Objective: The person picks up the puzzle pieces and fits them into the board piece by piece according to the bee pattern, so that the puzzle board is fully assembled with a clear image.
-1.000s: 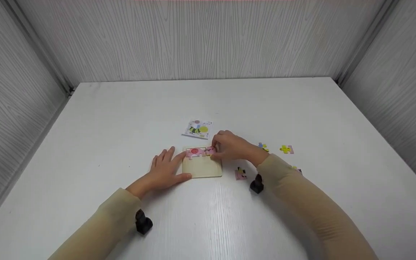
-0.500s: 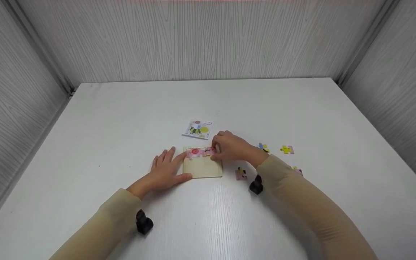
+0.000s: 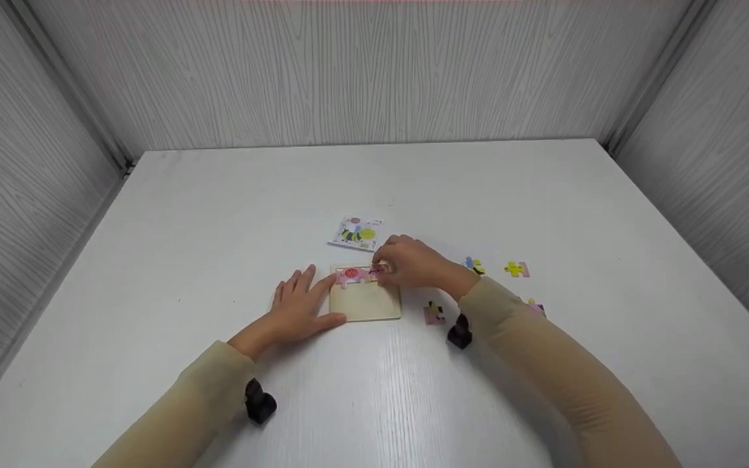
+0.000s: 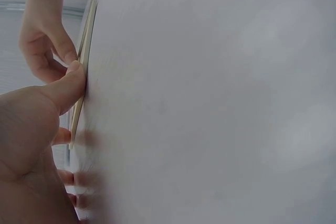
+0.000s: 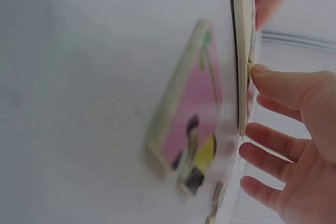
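A shallow wooden puzzle tray (image 3: pixel 365 302) lies in the middle of the table. My left hand (image 3: pixel 296 312) rests at its left side with fingers spread, thumb and index finger touching the edge. In the tray's upper left sits a pink jigsaw piece (image 3: pixel 350 275) with a red round shape. Beside it, at the upper right, my right hand (image 3: pixel 413 263) pinches another pink jigsaw piece (image 3: pixel 378 270), partly hidden by the fingers. The right wrist view shows the right thumb (image 5: pixel 261 70) at the tray's top face, other fingers beyond the edge.
A square picture card (image 3: pixel 356 233) with a bee lies behind the tray. To the right are loose pieces: a pink one with black and yellow (image 3: pixel 434 312), a blue-yellow one (image 3: pixel 474 265), a yellow one (image 3: pixel 515 268) and one partly behind the right sleeve (image 3: pixel 536 307).
My right hand has shifted slightly left along the tray's top edge, and the pinched piece appears tilted now. The left hand stays in place.
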`<state>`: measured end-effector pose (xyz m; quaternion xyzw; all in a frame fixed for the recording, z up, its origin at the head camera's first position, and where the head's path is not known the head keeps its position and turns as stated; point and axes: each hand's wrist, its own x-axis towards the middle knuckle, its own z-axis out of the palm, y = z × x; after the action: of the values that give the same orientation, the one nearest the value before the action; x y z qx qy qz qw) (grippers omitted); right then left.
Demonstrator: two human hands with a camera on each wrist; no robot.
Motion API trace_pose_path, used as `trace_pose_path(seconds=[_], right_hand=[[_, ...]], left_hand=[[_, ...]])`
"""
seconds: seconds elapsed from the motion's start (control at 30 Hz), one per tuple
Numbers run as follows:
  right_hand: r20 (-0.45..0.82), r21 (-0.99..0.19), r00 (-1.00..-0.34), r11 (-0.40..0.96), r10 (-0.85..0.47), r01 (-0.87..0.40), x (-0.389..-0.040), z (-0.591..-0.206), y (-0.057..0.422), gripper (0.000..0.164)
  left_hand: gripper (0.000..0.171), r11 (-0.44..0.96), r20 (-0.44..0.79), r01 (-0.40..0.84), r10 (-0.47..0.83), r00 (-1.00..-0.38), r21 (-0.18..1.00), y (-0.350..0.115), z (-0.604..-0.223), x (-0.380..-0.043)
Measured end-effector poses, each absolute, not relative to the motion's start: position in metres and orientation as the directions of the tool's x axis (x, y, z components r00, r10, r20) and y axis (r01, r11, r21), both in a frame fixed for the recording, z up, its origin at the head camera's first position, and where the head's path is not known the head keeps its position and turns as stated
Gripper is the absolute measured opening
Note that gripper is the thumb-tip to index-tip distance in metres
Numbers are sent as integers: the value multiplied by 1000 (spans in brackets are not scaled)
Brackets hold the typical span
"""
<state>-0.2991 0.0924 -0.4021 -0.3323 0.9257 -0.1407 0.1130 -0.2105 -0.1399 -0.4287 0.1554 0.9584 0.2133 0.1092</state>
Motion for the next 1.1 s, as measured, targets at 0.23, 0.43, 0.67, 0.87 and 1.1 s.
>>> trace_pose_path(seconds=[0.23, 0.43, 0.67, 0.87, 1.1], right_hand=[[-101, -379, -756, 727, -647, -572, -301, -406, 94, 19], [-110, -365, -749, 727, -654, -581, -301, -404, 93, 20], [-113, -335, -752, 738, -649, -586, -300, -404, 91, 19], [-92, -343, -753, 731, -651, -590, -300, -404, 93, 22], [-87, -332, -739, 719, -668, -611, -299, -405, 96, 22]], left_hand=[[81, 866, -151, 245, 339, -929, 436, -139, -429, -210], [80, 870, -165, 240, 337, -927, 431, -139, -428, -211], [80, 870, -160, 238, 334, -929, 431, -139, -429, -210], [81, 865, -155, 240, 337, -929, 440, -139, -430, -210], [82, 869, -169, 231, 332, -928, 438, -139, -431, -211]])
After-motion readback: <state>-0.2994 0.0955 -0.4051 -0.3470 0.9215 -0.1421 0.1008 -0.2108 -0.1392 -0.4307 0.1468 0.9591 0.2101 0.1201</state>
